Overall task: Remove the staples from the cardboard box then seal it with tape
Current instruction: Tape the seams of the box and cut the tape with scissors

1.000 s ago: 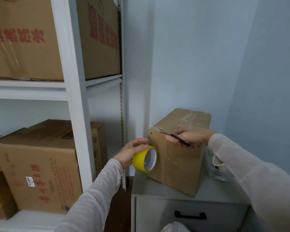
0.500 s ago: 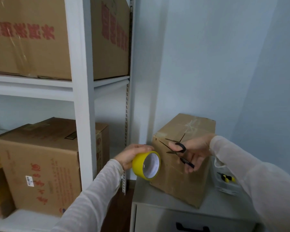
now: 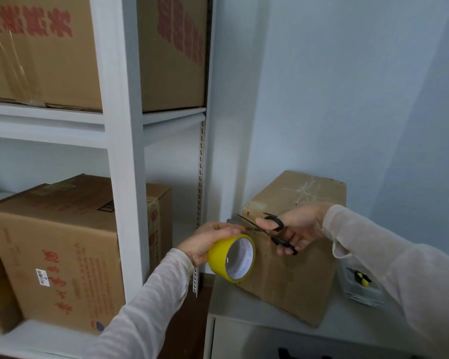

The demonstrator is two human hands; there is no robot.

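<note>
A brown cardboard box (image 3: pixel 296 275) stands on a grey cabinet (image 3: pixel 244 314) at the lower right, with old clear tape crossing its top. My left hand (image 3: pixel 208 242) grips a yellow tape roll (image 3: pixel 231 257) against the box's near left corner; a short strip of tape runs from the roll toward that corner. My right hand (image 3: pixel 296 229) holds black scissors (image 3: pixel 272 230) with fingers through the handles. The blades are spread open and point left at the tape strip just above the roll.
A white shelving rack (image 3: pixel 122 151) fills the left, holding large cardboard boxes (image 3: pixel 62 244) on two levels. A clear plastic tub (image 3: pixel 360 286) with a yellow-and-black tool sits on the cabinet right of the box. A pale blue wall lies behind.
My right hand lifted the scissors off the box top, opened the blades and brought them left to the tape strip. The tape roll stayed by the box's corner.
</note>
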